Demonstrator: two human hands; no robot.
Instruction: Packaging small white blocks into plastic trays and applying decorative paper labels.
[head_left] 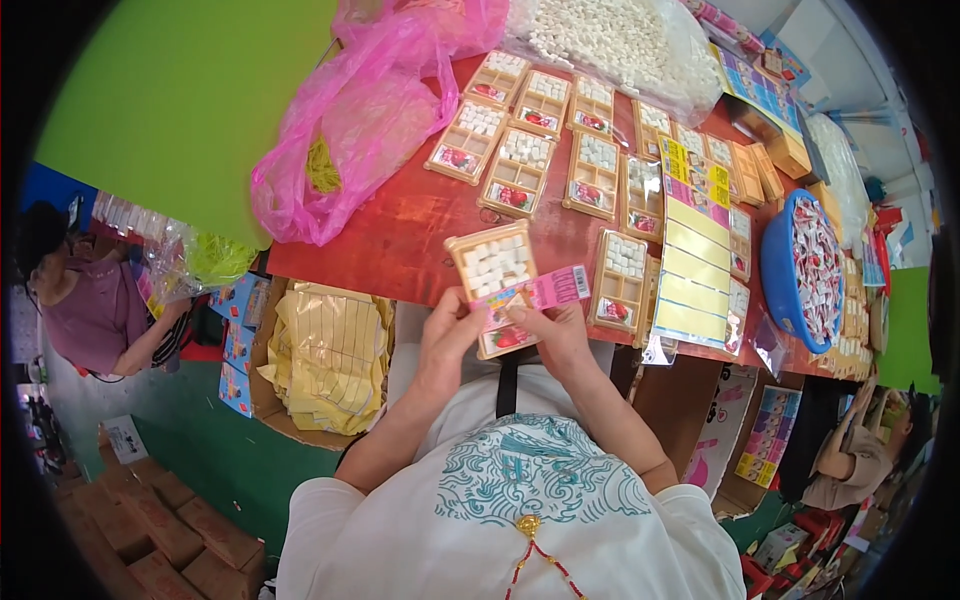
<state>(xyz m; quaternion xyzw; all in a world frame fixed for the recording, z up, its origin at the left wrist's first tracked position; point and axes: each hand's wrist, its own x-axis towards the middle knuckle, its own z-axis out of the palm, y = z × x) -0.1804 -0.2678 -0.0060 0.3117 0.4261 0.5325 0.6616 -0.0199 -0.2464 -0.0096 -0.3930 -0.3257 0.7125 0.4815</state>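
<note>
My left hand (447,335) grips the near left edge of a small tan tray (490,270) filled with white cubes, held over the front edge of the red table (400,235). My right hand (558,335) pinches a pink paper label (545,291) that lies across the tray's lower part, and also touches the tray's near end. A picture card with red fruit shows at the tray's bottom, partly covered by my fingers.
Several more filled tan trays (520,165) lie in rows on the table. A pink plastic bag (350,130) sits at left, a bag of white cubes (610,40) at back, yellow sheets (695,270) and a blue basin (785,270) at right. A box of yellow trays (325,355) stands below. Other people sit at left and lower right.
</note>
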